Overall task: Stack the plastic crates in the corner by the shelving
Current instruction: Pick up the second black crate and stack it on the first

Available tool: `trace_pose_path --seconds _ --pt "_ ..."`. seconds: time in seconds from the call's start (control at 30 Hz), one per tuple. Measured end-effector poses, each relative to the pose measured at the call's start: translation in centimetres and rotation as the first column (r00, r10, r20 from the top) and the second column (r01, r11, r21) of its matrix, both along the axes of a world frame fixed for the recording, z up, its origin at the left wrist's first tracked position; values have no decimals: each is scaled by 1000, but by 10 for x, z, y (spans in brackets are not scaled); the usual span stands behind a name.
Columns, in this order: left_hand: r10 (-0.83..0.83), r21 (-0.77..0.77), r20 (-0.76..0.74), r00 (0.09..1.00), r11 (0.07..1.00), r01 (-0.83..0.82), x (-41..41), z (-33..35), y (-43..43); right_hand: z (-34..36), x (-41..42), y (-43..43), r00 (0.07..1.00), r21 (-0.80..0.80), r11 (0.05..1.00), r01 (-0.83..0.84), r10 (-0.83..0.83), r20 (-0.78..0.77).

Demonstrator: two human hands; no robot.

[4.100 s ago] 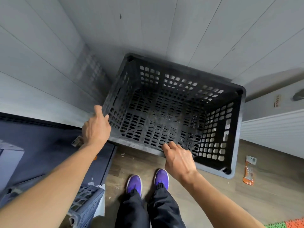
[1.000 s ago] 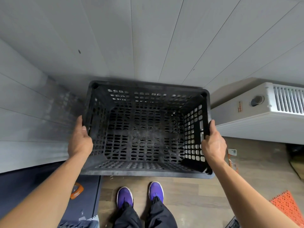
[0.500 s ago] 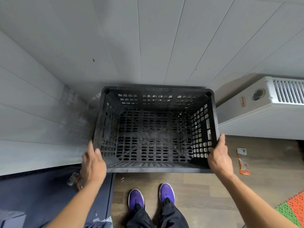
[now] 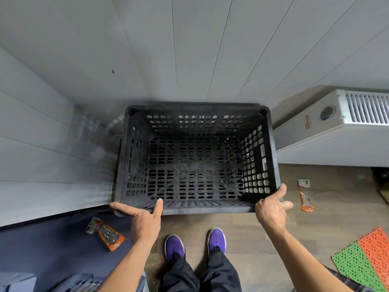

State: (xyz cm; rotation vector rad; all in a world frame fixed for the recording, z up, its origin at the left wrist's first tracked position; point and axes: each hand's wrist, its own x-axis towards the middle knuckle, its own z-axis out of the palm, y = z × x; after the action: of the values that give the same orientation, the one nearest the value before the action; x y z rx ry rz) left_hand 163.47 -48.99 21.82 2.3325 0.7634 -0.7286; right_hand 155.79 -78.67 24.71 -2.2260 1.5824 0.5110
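A black perforated plastic crate (image 4: 195, 109) stands open side up in the corner where two grey panelled walls meet; it holds nothing. Its far rim lies close to the back wall. My left hand (image 4: 145, 220) is at the near rim's left end, fingers spread, with thumb and index finger touching the rim. My right hand (image 4: 271, 209) is at the near right corner, thumb against the crate and the other fingers splayed away from it. Neither hand is closed around the crate.
A white radiator (image 4: 336, 131) runs along the wall just right of the crate. Orange packets lie on the dark mat (image 4: 42, 249) at left (image 4: 105, 233) and on the wood floor at right (image 4: 305, 197). Green and orange mats (image 4: 366, 260) lie at lower right. My purple shoes (image 4: 174, 245) stand before the crate.
The crate has settled squarely into the corner. Both hands slid from its side walls to the near rim and their fingers spread apart.
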Motion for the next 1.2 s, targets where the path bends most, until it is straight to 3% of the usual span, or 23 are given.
trace_pose_path --seconds 0.2,0.33,0.43,0.5,0.6,0.67,0.77,0.87,1.07,1.2 --pt "-189 46 -127 974 979 197 10 29 -4 3 6 -4 998 87 995 54 -51 -41" --pt "-214 54 -177 961 973 226 8 22 1 7 -5 -5 995 117 992 41 -52 86" --pt "-139 128 -129 982 980 155 1 21 -4 6 -15 -12 993 145 987 -64 49 106" --pt "-160 247 -161 974 949 197 -9 25 -15 4 -21 -11 970 24 973 -231 229 79" --pt "-307 313 -219 926 877 365 -26 34 -38 9 -18 -3 858 -178 840 -513 508 -78" --pt "-521 359 -180 834 755 549 -40 36 -50 14 -16 3 769 -182 747 -639 622 -144" --pt "-748 290 -133 651 598 747 -47 38 -68 14 -13 23 556 -76 555 -829 831 4" --pt "-805 230 -88 587 557 798 -38 35 -76 4 -12 45 423 59 419 -906 899 110" --pt "-831 171 -34 555 543 822 -28 25 -67 -16 -14 52 479 10 480 -877 873 92" --pt "-833 81 -138 536 530 844 -13 27 -68 -14 -5 50 492 88 485 -870 866 88"
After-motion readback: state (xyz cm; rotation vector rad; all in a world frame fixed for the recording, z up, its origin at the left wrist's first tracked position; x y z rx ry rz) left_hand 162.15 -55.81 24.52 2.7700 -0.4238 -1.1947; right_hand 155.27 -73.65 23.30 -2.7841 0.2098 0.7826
